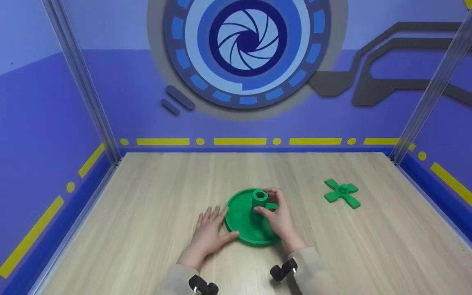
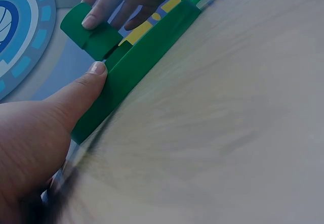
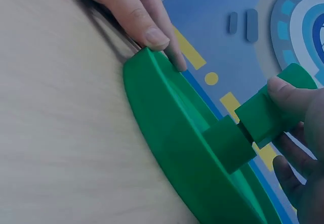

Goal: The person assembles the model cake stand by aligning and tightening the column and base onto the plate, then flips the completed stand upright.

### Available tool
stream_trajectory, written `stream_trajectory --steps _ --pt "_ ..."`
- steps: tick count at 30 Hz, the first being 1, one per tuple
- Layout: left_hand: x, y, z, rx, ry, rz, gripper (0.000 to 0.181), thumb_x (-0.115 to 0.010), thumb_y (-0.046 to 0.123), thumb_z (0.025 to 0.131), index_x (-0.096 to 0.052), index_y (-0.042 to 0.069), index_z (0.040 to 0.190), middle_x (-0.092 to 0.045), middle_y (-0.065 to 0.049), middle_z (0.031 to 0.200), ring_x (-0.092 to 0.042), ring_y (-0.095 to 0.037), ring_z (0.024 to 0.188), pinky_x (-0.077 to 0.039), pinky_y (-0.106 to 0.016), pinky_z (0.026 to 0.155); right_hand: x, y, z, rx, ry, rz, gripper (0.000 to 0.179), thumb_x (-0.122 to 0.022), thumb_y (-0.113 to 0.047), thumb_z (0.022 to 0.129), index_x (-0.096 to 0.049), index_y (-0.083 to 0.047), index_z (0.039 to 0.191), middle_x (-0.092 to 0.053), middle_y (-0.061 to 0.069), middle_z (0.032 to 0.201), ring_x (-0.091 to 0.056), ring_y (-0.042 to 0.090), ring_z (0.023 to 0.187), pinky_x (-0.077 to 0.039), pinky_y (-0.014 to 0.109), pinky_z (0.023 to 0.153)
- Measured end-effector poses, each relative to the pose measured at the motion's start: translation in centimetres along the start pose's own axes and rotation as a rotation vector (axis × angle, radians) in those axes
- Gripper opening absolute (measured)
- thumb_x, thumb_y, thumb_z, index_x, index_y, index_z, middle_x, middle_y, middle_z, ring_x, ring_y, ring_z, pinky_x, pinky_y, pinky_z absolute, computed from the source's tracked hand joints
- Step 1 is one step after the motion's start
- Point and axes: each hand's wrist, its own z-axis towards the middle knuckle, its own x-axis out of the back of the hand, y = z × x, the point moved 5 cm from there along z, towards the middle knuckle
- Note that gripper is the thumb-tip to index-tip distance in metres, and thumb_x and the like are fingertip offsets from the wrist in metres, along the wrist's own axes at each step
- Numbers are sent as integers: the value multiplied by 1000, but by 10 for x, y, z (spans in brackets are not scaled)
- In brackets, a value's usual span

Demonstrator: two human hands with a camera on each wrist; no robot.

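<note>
A round green tray [image 1: 242,221] with a raised rim lies on the table. In its middle stands a short green post [image 3: 230,143]. My right hand [image 1: 281,219] grips a hollow green tube [image 1: 259,201] between thumb and fingers, directly over the post. In the right wrist view a narrow dark gap separates tube and post on one side. My left hand [image 1: 209,235] rests at the tray's left side, fingers straight and spread, its thumb [image 2: 93,80] touching the rim. Part of the tray is hidden behind the right hand.
To the right on the wooden table [image 1: 146,229] lies a flat green cross-shaped piece [image 1: 342,194] with a small round stub at its centre. Blue printed panels [image 1: 129,98] enclose the table at the back and both sides, with metal posts [image 1: 90,94] in the corners.
</note>
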Motion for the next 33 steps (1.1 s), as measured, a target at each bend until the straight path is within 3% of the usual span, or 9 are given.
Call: stream_trajectory --steps 3,6,11,15,19,27,33 --pt "0 0 0 9 -9 0 92 -68 63 90 -37 13 160 -32 -23 166 -17 -47 158 -9 -65 130 0 0 0 5 -5 -23 56 -84 -10 85 -54 -10 132 -65 16 128 -64 33 116 -57 34 87" --pt "1 0 0 12 -10 -4 92 -68 64 90 -37 13 160 -31 -23 166 -17 -47 158 -9 -65 130 0 1 0 0 -28 -16 62 -85 -13 85 -51 -10 137 -64 15 132 -62 33 120 -56 40 91" --pt "1 0 0 11 -4 2 92 -69 63 90 -37 13 160 -32 -23 166 -18 -47 158 -9 -65 130 1 0 1 14 -116 87 70 -78 -8 91 -44 -7 152 -56 20 149 -53 39 136 -44 58 114" --pt "1 0 0 12 -2 0 93 -68 64 90 -38 13 160 -32 -24 166 -18 -47 158 -9 -65 130 0 -3 1 37 -188 135 65 -68 -2 96 -42 -5 155 -51 20 155 -45 40 146 -31 61 125" --pt "1 0 0 10 -2 -3 93 -68 65 90 -37 13 160 -32 -23 166 -18 -47 158 -9 -65 130 -1 -5 0 21 -201 130 58 -64 1 98 -46 -6 153 -50 19 156 -42 39 150 -29 60 126" --pt "0 -1 0 1 1 -2 93 -68 65 89 -38 12 160 -33 -25 166 -19 -48 157 -10 -66 129 -1 -6 0 20 -157 95 53 -63 5 97 -52 -6 148 -53 20 152 -48 41 144 -33 62 124" --pt "1 -1 -1 -3 2 -11 93 -69 63 90 -38 11 160 -33 -25 165 -19 -48 157 -9 -66 129 0 -5 0 54 -128 58 51 -68 1 95 -53 -5 144 -58 20 144 -56 41 134 -42 64 115"
